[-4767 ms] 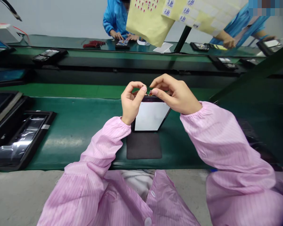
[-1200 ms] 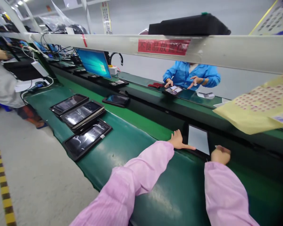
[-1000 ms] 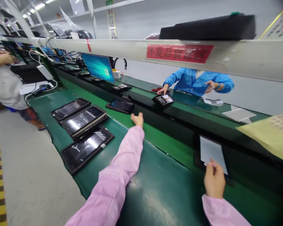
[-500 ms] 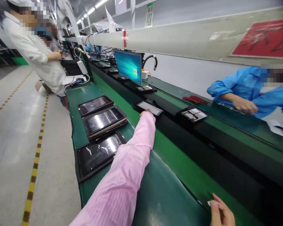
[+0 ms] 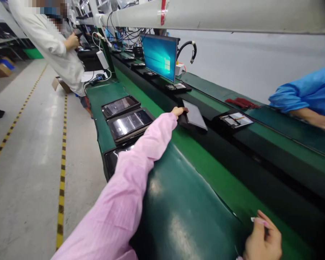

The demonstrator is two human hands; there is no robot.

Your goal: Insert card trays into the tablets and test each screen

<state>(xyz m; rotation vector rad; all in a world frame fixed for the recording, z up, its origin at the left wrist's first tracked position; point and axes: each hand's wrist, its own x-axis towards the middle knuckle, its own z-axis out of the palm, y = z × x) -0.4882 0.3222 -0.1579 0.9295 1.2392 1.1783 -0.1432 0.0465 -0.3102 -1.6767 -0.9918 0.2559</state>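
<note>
My left hand (image 5: 178,111), at the end of a pink striped sleeve, grips the near edge of a tablet (image 5: 195,116) with a grey face. The tablet is tilted above the black conveyor belt, with a dark piece under it that is hard to make out. Low on the right, my right hand (image 5: 265,240) pinches a small white and pink piece (image 5: 260,221) between thumb and fingers; its kind is unclear. Beside my left sleeve, several dark-screened tablets (image 5: 130,124) lie in black trays on the green bench mat (image 5: 178,191), one stack partly covered by the sleeve.
Along the black belt (image 5: 249,155) sit more opened tablets (image 5: 237,120). A lit monitor (image 5: 159,57) stands beyond it. Red gloves or cloth (image 5: 242,103) lie across the belt, near a person in blue (image 5: 308,90). Another person in white (image 5: 54,54) stands far left.
My left hand has raised and tilted the tablet that lay flat on the belt. The view has shifted, and my right hand keeps its pinch on the small piece.
</note>
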